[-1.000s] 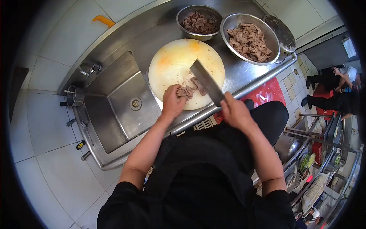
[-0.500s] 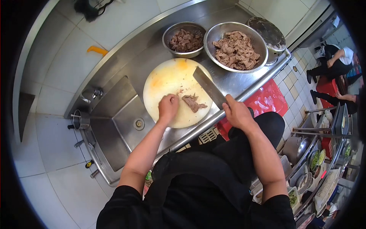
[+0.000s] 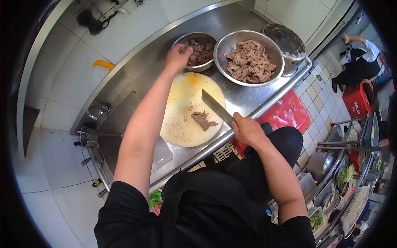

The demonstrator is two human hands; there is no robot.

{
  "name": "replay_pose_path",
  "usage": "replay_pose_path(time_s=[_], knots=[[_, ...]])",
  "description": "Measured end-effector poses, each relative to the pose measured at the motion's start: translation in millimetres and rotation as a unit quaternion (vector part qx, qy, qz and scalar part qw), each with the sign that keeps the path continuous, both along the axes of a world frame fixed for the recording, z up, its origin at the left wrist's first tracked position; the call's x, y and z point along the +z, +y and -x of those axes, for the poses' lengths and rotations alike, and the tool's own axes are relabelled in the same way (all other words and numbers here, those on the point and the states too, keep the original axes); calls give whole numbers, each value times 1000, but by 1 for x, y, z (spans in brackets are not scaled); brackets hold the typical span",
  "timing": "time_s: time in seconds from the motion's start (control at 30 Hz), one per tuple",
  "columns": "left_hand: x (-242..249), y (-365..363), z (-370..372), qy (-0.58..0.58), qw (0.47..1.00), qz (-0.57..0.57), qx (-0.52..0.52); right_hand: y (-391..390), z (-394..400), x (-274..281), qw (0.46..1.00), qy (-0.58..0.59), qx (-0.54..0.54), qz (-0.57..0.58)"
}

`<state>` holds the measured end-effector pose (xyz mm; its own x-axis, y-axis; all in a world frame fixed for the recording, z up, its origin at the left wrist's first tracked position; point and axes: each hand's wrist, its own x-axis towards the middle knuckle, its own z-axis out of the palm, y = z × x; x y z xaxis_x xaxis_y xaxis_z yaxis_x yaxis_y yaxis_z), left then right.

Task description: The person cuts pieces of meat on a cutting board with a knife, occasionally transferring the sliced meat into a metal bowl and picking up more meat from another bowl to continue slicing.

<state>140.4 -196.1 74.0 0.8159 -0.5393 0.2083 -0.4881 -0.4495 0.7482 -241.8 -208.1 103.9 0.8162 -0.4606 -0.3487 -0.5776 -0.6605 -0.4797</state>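
My left hand (image 3: 178,58) is over the near left side of the smaller steel bowl (image 3: 209,66), its fingers curled; what they hold, if anything, I cannot make out. Dark brown pieces of cooked meat (image 3: 200,55) lie in that bowl. My right hand (image 3: 249,131) grips the handle of a cleaver (image 3: 216,106), whose blade is held over the right side of the round cutting board (image 3: 178,134). One piece of cooked meat (image 3: 203,120) lies on the board beside the blade, among small crumbs.
A larger steel bowl (image 3: 219,62) heaped with sliced meat stands right of the smaller one, next to a lidded pot (image 3: 291,58). The sink (image 3: 111,157) is at the left, partly behind my left arm. A red box (image 3: 289,111) sits below the counter; another person (image 3: 362,66) is far right.
My left hand has moved from the board up to the smaller bowl. The cleaver has shifted slightly left and down in view, and my head view has turned a little.
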Motion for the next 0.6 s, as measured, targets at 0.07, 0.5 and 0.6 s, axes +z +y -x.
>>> replay_pose_path(time_s=[0.07,0.5,0.6], knots=[[-25,44,41,70,981,-85,-162,-3,4,2,1000,5,-19,-6],[-59,213,170,129,945,-216,-208,18,10,-3,999,-22,20,-17],[-62,219,178,21,970,-138,-198,45,16,-5,998,-46,29,-27]])
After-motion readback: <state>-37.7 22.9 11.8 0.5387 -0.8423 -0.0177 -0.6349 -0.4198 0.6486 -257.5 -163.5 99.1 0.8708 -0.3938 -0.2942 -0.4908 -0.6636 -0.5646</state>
